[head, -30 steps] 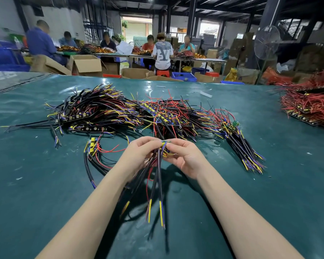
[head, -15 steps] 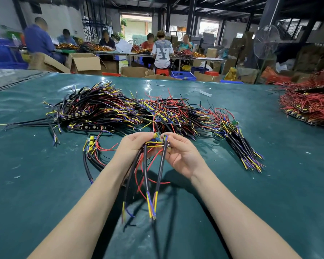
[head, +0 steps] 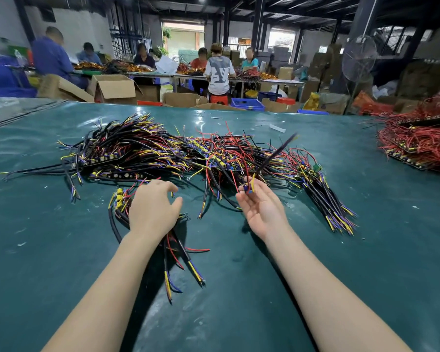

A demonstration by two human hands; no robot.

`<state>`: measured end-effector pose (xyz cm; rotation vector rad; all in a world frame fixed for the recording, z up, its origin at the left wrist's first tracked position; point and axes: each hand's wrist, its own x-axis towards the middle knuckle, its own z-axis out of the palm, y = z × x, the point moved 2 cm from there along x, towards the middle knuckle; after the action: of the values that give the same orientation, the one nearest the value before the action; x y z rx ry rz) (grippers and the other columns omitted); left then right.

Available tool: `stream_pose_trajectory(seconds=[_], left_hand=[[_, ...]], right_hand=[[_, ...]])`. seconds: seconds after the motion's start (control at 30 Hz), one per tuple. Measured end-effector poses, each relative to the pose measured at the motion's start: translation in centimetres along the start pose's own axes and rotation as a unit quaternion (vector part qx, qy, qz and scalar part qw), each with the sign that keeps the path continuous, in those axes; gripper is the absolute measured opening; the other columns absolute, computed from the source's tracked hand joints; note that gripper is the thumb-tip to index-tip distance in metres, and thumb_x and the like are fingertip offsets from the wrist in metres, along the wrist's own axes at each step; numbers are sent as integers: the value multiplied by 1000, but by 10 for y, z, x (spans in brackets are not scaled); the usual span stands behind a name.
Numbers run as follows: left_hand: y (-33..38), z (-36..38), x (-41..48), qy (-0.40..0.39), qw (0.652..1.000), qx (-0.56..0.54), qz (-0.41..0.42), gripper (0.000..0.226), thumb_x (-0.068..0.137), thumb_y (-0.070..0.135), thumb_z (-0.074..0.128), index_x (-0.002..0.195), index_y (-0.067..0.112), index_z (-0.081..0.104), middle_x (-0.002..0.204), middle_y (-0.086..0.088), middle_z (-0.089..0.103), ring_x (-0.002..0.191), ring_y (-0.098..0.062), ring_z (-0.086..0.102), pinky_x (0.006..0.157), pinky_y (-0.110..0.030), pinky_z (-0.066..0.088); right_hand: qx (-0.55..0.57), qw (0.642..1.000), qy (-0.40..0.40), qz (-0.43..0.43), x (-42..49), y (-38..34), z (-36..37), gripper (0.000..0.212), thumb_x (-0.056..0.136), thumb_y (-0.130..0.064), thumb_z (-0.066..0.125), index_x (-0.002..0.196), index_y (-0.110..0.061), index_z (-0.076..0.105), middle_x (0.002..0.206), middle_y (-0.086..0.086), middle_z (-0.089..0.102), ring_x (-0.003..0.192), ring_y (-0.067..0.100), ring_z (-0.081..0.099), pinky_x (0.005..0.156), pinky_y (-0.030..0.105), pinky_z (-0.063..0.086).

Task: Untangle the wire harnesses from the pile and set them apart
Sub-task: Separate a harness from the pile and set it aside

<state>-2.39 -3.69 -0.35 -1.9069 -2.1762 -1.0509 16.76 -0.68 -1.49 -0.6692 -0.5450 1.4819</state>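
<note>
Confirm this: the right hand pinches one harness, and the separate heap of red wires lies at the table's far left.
One detail is wrong. The head view shows the heap of red wires at the far right of the table, not the left. The right hand does pinch one harness.

Big dim workshop w/ dark steel pillars (head: 258,24) & roof beams; daylight thru a bright doorway (head: 183,39) at the back. Workers (head: 219,69) sit at long tables (head: 264,81) mid-room, w/ cardboard boxes (head: 114,88), blue crates (head: 247,104) & a red stool (head: 218,99) on the floor. Pedestal fan (head: 358,59) at rt; near worktop has a glossy teal cover (head: 36,250).
</note>
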Motion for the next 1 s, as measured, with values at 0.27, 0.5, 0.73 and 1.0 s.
stream_pose_trajectory(seconds=[0.27,0.5,0.73,1.0], left_hand=[[46,18,-16,-210,879,-423,-73,7,88,18,60,84,24,60,76,6,62,67,-6,56,59,-20,49],[51,22,-21,-212,775,-573,-166,10,93,14,52,92,16,62,72,4,61,57,-1,59,54,-15,51],[48,14,-20,-208,714,-641,-189,25,95,3,43,86,15,63,65,1,70,54,-10,67,53,-20,55],[42,15,-17,-205,730,-620,-200,11,88,10,58,81,5,53,58,-1,68,49,-13,66,45,-18,51]], right_hand=[[-100,990,-99,-4,-13,16,17,24,90,1,49,71,-13,46,59,-2,64,56,10,63,54,25,54],[-260,950,-159,-61,-19,18,22,18,88,-1,53,77,-13,59,73,2,61,72,17,53,70,29,37],[-240,958,-151,-39,-18,20,24,28,95,-12,44,74,-8,63,61,-3,66,58,7,58,55,17,46],[-249,948,-200,-8,-18,26,19,24,92,1,44,83,-15,61,60,-8,66,59,5,60,58,19,51]])
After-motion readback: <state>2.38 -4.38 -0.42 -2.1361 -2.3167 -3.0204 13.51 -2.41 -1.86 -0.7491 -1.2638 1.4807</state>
